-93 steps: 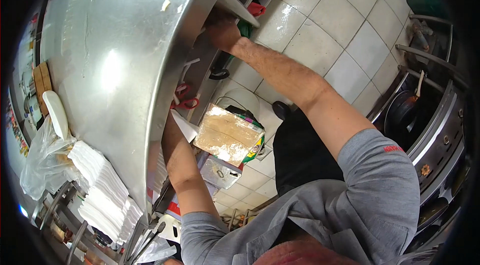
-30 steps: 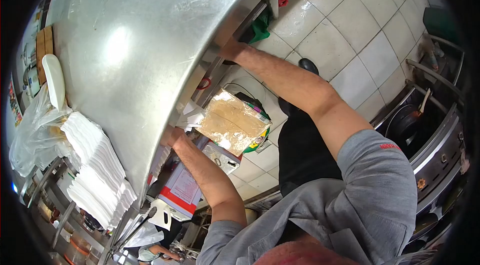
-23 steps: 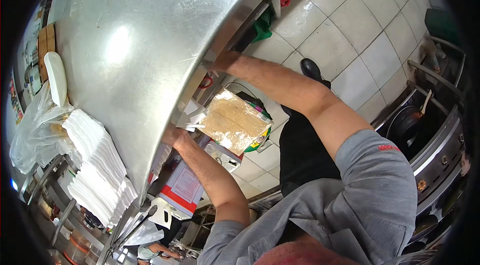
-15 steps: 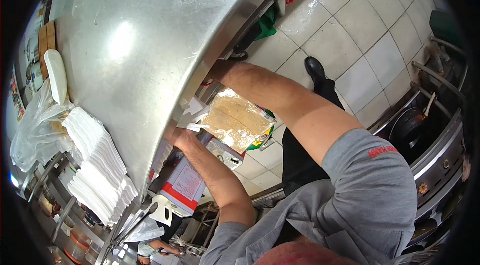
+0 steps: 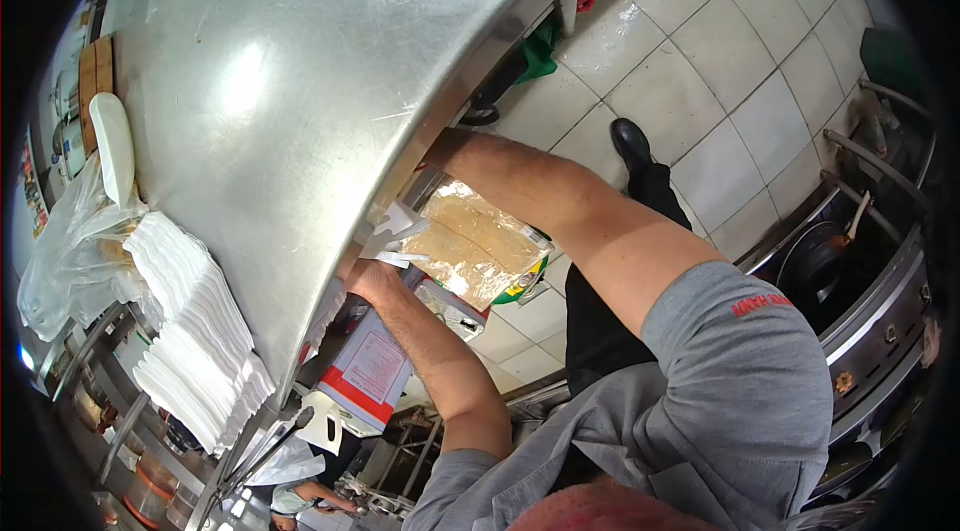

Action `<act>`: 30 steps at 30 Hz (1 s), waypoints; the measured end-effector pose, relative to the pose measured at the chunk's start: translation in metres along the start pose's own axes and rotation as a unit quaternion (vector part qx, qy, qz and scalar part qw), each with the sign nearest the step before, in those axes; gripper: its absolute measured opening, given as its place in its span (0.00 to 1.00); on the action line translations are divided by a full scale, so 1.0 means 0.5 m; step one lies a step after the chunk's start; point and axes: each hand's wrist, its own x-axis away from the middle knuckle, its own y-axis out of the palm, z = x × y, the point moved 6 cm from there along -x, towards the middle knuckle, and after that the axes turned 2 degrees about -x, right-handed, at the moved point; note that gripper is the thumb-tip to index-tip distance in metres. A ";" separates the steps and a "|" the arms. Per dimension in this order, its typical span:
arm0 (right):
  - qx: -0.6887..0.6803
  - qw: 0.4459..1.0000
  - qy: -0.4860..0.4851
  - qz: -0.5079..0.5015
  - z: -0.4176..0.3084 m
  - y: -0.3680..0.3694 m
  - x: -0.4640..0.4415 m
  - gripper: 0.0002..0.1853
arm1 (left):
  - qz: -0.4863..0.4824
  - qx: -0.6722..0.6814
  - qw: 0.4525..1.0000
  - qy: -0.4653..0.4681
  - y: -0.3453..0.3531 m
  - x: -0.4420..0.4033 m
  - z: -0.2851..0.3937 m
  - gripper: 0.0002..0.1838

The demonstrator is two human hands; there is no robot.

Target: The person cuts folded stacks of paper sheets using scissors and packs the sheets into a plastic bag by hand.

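Note:
My left hand (image 5: 368, 279) reaches under the edge of the steel counter (image 5: 270, 131); its fingers are hidden there. White sheets or packets (image 5: 395, 231) lie just above it, at the counter's edge. My right hand is out of sight beneath the counter, with only the forearm (image 5: 500, 169) showing. Beside both arms is a brown carton wrapped in clear plastic (image 5: 480, 243). A red and white box (image 5: 368, 371) stands below my left forearm. What either hand holds, if anything, cannot be seen.
White foam trays (image 5: 195, 331) are stacked at the counter's left corner, near a clear plastic bag (image 5: 75, 256) and a white oblong item (image 5: 113, 146). A pan (image 5: 815, 256) sits on the stove at right. Another person's hand (image 5: 335, 501) shows at the bottom.
My right hand has moved down along the counter's underside, closer to my left hand, and has gone out of sight. A shoe and dark trouser leg have come into view on the floor.

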 end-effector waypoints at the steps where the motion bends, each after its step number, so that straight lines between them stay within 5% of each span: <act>1: 0.000 1.000 0.001 -0.003 0.000 0.000 -0.005 0.20 | 0.006 0.013 1.000 -0.023 -0.003 0.000 -0.007 0.21; 9: 0.006 0.997 0.061 -0.046 0.082 -0.092 -0.018 0.20 | 0.102 0.062 0.991 -0.059 -0.065 0.001 -0.054 0.19; 11: 0.030 0.992 0.090 -0.079 0.123 -0.119 0.011 0.19 | -0.010 0.056 0.997 -0.061 -0.069 -0.013 -0.056 0.21; 18: 0.087 0.993 0.072 -0.022 0.215 -0.087 -0.023 0.15 | -0.054 -0.002 0.998 -0.016 0.018 0.005 -0.017 0.26; 21: 0.042 0.996 0.077 -0.016 0.210 -0.060 -0.049 0.14 | -0.028 -0.011 0.999 -0.040 -0.001 0.015 -0.026 0.26; 24: 0.015 0.996 0.085 0.039 0.209 -0.075 -0.050 0.14 | 0.128 -0.075 0.989 -0.028 -0.039 0.032 -0.015 0.25; 30: 0.015 0.984 0.172 0.036 0.204 -0.200 0.032 0.15 | 0.095 -0.039 0.992 -0.068 0.000 0.051 0.025 0.24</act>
